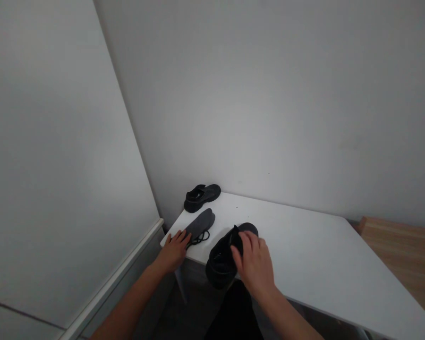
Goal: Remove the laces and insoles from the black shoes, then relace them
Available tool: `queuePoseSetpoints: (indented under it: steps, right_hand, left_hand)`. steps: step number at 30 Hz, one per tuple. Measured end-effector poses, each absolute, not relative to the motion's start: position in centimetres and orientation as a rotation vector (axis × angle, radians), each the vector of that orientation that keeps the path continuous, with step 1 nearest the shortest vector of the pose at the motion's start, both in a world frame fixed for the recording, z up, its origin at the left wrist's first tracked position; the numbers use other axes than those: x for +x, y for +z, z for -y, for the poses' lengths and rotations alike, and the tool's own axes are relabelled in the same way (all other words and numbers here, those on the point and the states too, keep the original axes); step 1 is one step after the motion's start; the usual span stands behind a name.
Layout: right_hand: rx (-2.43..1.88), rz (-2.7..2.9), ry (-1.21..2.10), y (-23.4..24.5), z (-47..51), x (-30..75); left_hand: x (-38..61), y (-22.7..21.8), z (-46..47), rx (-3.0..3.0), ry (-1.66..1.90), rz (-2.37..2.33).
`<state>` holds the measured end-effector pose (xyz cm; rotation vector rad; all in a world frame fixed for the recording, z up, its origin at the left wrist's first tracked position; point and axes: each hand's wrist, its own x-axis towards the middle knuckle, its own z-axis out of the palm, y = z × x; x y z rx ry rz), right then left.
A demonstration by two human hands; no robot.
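Note:
A black shoe (221, 257) rests at the table's front edge, its heel jutting past the edge toward me and its toe pointing away. My right hand (257, 262) is closed on the raised tongue of this shoe, thumb on the near side. Farther left, my left hand (175, 248) lies with spread fingers over the near end of a pair of dark grey insoles (202, 223), stacked one partly over the other. Black shoelaces (200, 238) lie looped beside the insoles, partly under them. Another black shoe (202, 196) stands at the back left corner, its tongue lifted.
The white table (311, 255) runs to the right, against a pale wall (269, 104). A white cabinet side (56, 165) with a ledge stands close on the left. At the far right is a wood-grain surface (400, 255). My dark-clothed leg (235, 314) is below the near shoe.

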<state>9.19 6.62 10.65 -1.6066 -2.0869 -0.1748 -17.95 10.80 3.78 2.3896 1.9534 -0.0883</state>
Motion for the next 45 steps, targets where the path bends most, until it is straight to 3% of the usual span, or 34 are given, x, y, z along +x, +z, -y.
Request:
queuePoseSetpoints:
  steps: [6,11,20,28,39,45]
  right_hand:
    - [-1.626,2.453,0.258,8.4,-3.6,7.1]
    - [-1.588,2.442,0.395,8.7,-5.7,7.7]
    - [-1.504,2.238,0.231,11.1,-16.6,4.7]
    - [-1.600,2.272,0.131,8.2,-22.9,-1.9]
    - [-1.493,2.265,0.163,7.1,-22.9,-2.7]
    - [-1.153,2.040,0.218,7.3,-16.1,1.1]
  left_hand:
    - [-17.7,3.9,-11.6,2.352,0.023,-2.065]
    - [-18.6,4.5,-12.3,2.411,0.057,-1.963]
    - [-21.9,5.8,-11.7,2.463,0.097,-1.652]
    - [-23.0,5.4,-12.5,2.452,0.142,-1.535]
    - [-21.9,4.6,-12.3,2.444,0.157,-1.611]
    - [-20.7,4.5,-13.0,2.462,0.140,-1.729]
